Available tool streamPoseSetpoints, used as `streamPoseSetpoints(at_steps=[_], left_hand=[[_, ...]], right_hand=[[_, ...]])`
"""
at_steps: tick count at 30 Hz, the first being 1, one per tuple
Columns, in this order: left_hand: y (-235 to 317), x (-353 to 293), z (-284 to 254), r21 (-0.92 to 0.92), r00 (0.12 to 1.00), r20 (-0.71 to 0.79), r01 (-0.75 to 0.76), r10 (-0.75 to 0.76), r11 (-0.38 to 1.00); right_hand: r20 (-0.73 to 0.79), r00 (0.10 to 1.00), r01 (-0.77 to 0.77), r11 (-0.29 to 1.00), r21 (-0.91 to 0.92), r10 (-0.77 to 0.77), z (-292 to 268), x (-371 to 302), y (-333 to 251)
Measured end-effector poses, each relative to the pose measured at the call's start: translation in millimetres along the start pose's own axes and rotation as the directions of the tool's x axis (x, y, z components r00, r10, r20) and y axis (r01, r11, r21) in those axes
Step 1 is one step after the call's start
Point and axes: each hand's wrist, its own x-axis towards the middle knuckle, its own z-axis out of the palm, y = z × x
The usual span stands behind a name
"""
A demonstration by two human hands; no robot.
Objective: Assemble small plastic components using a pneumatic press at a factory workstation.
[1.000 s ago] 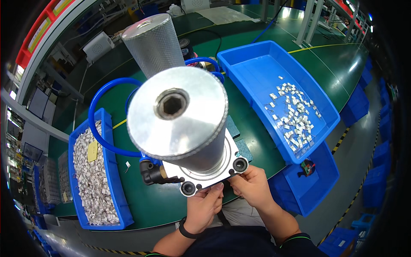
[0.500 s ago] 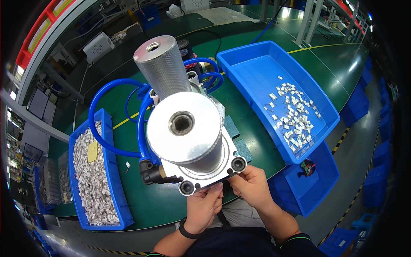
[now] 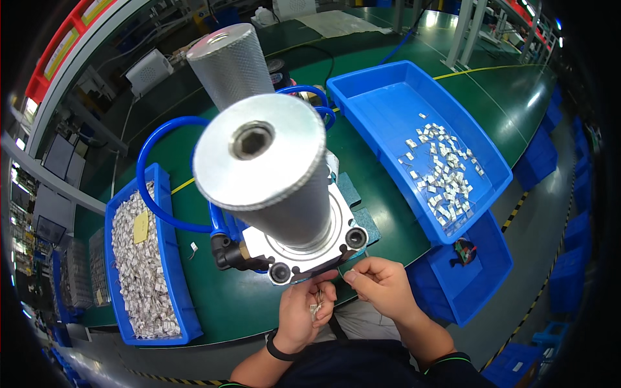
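Observation:
In front of me stands a pneumatic press [image 3: 294, 252] with two knurled metal cylinders and blue air hoses. My left hand [image 3: 303, 312] is below its front edge, fingers curled round a few small white components [image 3: 315, 309] with thin wire leads. To its right, my right hand [image 3: 383, 286] is closed in a pinch near the press's front corner. A thin wire lead seems to stick out from its fingertips; the rest of that part is too small to make out. The press head hides the tooling under it and some of my left fingertips.
At left, a long blue tray [image 3: 186, 294] is heaped with white wire-leaded components and a yellow paper note [image 3: 140, 227]. One loose component [image 3: 193, 247] lies beside it on the green table [image 3: 226, 317]. A larger blue tray [image 3: 362, 107] at right holds a scattering; another blue bin [image 3: 482, 284] sits lower.
The press's front and rear cylinders have risen toward me. My right hand has drawn back slightly from the press edge, and my left hand has turned, showing the components in its fingers.

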Motion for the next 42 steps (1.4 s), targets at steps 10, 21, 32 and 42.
streamPoseSetpoints(at_steps=[10,21,32,42], left_hand=[[-3,1,-2,-0.032,0.992,0.119,0.042,-0.038,0.999],[-5,7,8,0.076,0.999,-0.004,0.039,-0.039,0.996],[2,6,4,-0.123,0.981,0.043,0.195,-0.191,0.973],[4,-6,1,0.019,0.988,0.060,0.144,-0.145,0.989]], right_hand=[[0.025,0.988,0.153,0.958,-0.244,-0.152,-9,-47,-32],[0.614,0.727,0.673,0.141,-0.726,-0.307,33,-25,-36],[0.730,0.566,0.806,0.071,-0.588,-0.383,19,-17,-39],[0.205,0.928,0.347,0.923,-0.169,-0.311,7,-17,-9]])
